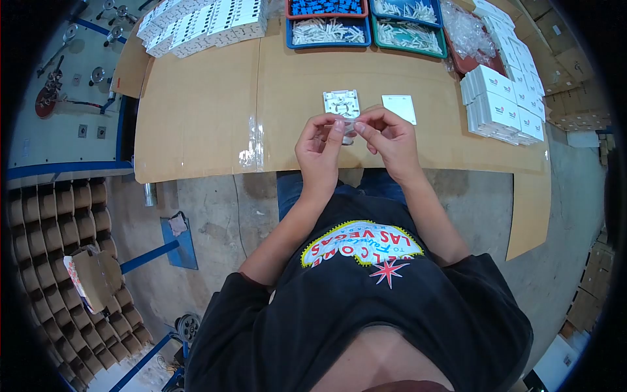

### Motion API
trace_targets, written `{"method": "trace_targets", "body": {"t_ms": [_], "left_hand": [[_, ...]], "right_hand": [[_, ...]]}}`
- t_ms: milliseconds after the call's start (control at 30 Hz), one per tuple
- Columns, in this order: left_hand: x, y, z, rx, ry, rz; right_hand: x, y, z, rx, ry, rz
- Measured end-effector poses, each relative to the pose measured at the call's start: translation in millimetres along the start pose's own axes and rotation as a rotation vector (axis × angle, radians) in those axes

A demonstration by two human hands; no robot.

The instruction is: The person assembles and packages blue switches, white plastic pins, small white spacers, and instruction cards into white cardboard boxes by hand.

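My left hand (319, 144) and my right hand (390, 137) meet above the near part of the table. Between their fingertips they pinch a small whitish, partly see-through piece (349, 125); its exact kind is too small to make out. Just beyond the fingers lies a white square plastic housing (341, 101) with its inner fittings facing up. A flat white square plate (399, 108) lies to the right, behind my right hand. The fingers hide part of the piece and the near edge of the housing.
Cardboard covers the table (202, 111). At the back stand a tray of blue parts (326, 8) and trays of white slim parts (328, 32). White boxes are stacked at back left (215, 26) and right (499, 104). A bin (470, 36) holds clear plastic bags.
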State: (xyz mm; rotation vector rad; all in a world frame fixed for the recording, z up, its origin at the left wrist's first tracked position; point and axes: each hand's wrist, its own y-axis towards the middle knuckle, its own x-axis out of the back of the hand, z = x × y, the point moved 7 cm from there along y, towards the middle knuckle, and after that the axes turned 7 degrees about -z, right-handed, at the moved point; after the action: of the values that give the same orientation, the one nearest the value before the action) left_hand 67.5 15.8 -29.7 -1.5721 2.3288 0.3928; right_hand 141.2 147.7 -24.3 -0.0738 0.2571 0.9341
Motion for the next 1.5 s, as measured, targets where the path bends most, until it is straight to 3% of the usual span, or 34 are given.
{"method": "trace_targets", "body": {"t_ms": [300, 800, 1500], "left_hand": [[3, 0, 5, 0.037, 0.001, 0.003], [-1, 0, 6, 0.033, -0.018, 0.052], [-1, -1, 4, 0.050, 0.001, 0.037]], "right_hand": [[3, -2, -8, -0.097, 0.010, -0.004], [-1, -1, -1, 0.012, -0.019, -0.015], [3, -1, -11, -0.088, -0.019, -0.007]]}}
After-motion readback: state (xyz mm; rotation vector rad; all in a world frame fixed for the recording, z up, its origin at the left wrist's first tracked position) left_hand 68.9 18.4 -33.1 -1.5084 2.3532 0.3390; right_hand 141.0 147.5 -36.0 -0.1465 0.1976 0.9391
